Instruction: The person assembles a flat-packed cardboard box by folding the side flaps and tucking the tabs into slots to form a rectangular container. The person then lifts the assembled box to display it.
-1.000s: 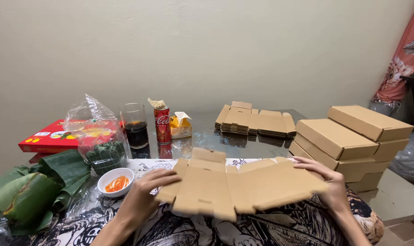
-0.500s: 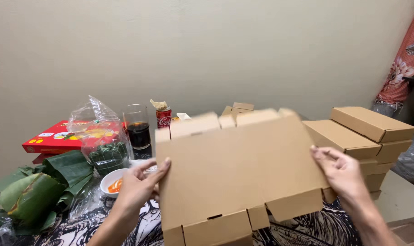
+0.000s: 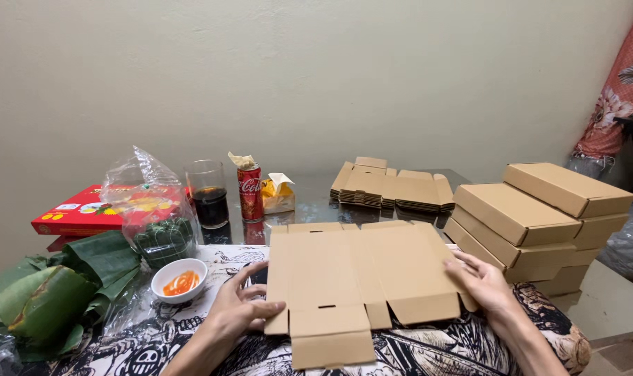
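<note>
A flat, unfolded brown cardboard box blank [image 3: 358, 278] lies in front of me on a black-and-white patterned cloth [image 3: 156, 334]. My left hand [image 3: 243, 310] rests on its left edge, fingers curled over the flap. My right hand [image 3: 480, 282] presses the right edge, fingers spread on the cardboard. A stack of more flat blanks [image 3: 389, 184] lies farther back on the glass table [image 3: 316, 205]. Several folded brown boxes [image 3: 532, 212] are stacked at the right.
A red soda can [image 3: 249, 193] and a glass of dark drink [image 3: 208, 195] stand at the back left, beside a red flat box [image 3: 80, 212] and a clear plastic bag [image 3: 149, 202]. A small white bowl [image 3: 179, 280] and green leaves [image 3: 52, 292] lie at left.
The cardboard blank was lifted and tilted up toward me half a second ago; now it lies flat again, turned over, with both hands at its side edges.
</note>
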